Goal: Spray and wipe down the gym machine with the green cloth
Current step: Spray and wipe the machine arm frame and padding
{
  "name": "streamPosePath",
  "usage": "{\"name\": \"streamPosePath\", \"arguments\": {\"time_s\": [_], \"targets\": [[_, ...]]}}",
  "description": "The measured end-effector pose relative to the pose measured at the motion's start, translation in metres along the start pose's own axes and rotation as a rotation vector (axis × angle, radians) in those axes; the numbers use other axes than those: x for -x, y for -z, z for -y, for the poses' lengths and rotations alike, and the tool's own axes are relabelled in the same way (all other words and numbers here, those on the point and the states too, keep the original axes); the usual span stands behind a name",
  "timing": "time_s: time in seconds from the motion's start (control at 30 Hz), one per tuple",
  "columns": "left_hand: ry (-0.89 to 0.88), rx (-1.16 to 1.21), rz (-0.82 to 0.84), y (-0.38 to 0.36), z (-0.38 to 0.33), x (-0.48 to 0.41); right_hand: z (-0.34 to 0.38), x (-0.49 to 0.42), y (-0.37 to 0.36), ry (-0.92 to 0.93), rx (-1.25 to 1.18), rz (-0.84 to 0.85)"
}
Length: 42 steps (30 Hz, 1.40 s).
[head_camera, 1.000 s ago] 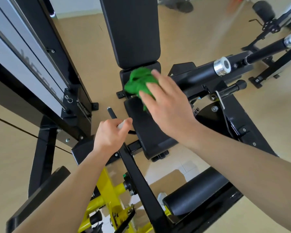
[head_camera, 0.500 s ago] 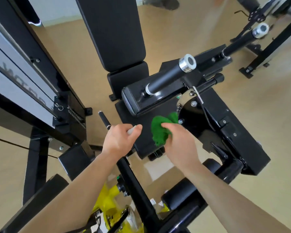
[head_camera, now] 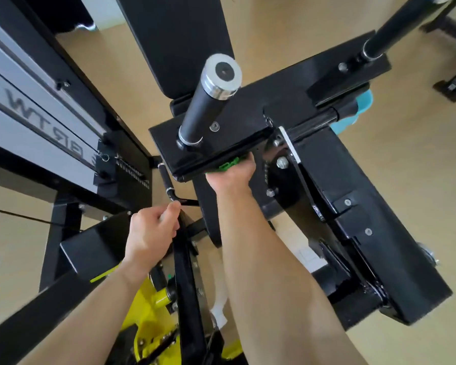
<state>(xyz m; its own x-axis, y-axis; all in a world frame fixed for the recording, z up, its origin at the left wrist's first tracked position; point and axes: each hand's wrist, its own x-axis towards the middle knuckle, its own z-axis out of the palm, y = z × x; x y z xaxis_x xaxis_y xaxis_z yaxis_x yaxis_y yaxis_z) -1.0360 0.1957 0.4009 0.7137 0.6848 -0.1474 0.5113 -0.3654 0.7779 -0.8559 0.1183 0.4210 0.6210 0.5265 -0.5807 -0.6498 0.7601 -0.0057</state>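
Far left: weight stack housing (head_camera: 37, 119), grey panels in a black frame, a thin cable running across it.

Left hand (head_camera: 153, 230) low, beside a black upright. Fingers curled tight round a white object (head_camera: 164, 215); only a sliver shows at the thumb, so I cannot tell what it is. Just above the thumb, a short black lever (head_camera: 169, 187). Below the wrist, a yellow frame (head_camera: 148, 312).

Centre: back pad (head_camera: 179, 43) up top. In front of it a black grip bar (head_camera: 208, 104) with a chrome cap, tilted, rising from a glossy black plate (head_camera: 221, 138).

Right hand (head_camera: 232, 176) is up against the plate's near edge, forearm reaching straight up to it. Green cloth (head_camera: 229, 164) sits bunched between hand and plate edge, mostly hidden. Fingers curl up around it, tips tucked beneath the plate.

Right: heavy black arm (head_camera: 353, 206), with a large bolt (head_camera: 282, 162) near the hand. A second bar (head_camera: 395, 25) at upper right. Something teal (head_camera: 363, 106) peeks out behind the arm. Tan floor (head_camera: 419, 154) beyond.
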Motion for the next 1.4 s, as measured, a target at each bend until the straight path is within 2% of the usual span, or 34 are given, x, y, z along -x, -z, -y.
{"name": "streamPosePath", "arguments": {"time_s": [0.07,0.2,0.3,0.37,0.43,0.57,0.63,0.8,0.93,1.03,1.1,1.13,1.2,1.27,1.33,1.4], "targets": [[0.017,-0.013,-0.04,0.006,0.003,0.001,-0.014,0.002,0.003,-0.012,-0.039,-0.003],[0.083,0.069,-0.173,0.031,0.02,-0.001,-0.072,0.028,0.02,-0.161,0.151,-0.06],[0.072,0.154,-0.211,0.047,0.027,-0.005,-0.041,0.012,0.007,-0.078,0.074,-0.06],[0.023,0.178,-0.156,0.048,0.028,-0.012,-0.013,0.005,-0.001,0.02,0.03,-0.043],[-0.034,0.138,-0.071,0.042,0.028,-0.021,-0.006,0.009,0.009,0.074,0.117,-0.059],[-0.306,-0.21,0.039,0.014,0.033,-0.036,-0.023,0.036,0.051,0.033,0.425,-0.284],[-0.4,-0.328,0.028,0.001,0.038,-0.043,-0.02,0.045,0.066,0.041,0.474,-0.365],[-0.589,-0.329,-0.067,-0.013,0.03,-0.055,-0.016,0.05,0.085,0.039,0.639,-0.5],[-0.679,-0.307,-0.155,-0.017,0.029,-0.063,-0.018,0.05,0.085,0.039,0.659,-0.539],[-0.725,-0.256,-0.138,-0.019,0.032,-0.069,-0.02,0.05,0.083,0.034,0.694,-0.507],[-0.658,-0.185,-0.077,-0.023,0.035,-0.072,-0.021,0.05,0.083,0.034,0.705,-0.512],[-0.545,-0.094,0.02,-0.023,0.033,-0.069,-0.022,0.049,0.082,0.03,0.707,-0.522],[-0.184,0.283,0.242,-0.025,0.028,-0.062,-0.026,0.048,0.083,0.013,0.706,-0.542],[0.118,0.607,0.363,-0.027,0.029,-0.06,-0.031,0.047,0.083,-0.024,0.726,-0.548],[0.231,0.685,0.423,-0.028,0.031,-0.06,-0.038,0.049,0.083,-0.068,0.768,-0.541],[0.237,0.612,0.425,-0.029,0.03,-0.058,-0.046,0.052,0.083,-0.121,0.795,-0.518]]}}
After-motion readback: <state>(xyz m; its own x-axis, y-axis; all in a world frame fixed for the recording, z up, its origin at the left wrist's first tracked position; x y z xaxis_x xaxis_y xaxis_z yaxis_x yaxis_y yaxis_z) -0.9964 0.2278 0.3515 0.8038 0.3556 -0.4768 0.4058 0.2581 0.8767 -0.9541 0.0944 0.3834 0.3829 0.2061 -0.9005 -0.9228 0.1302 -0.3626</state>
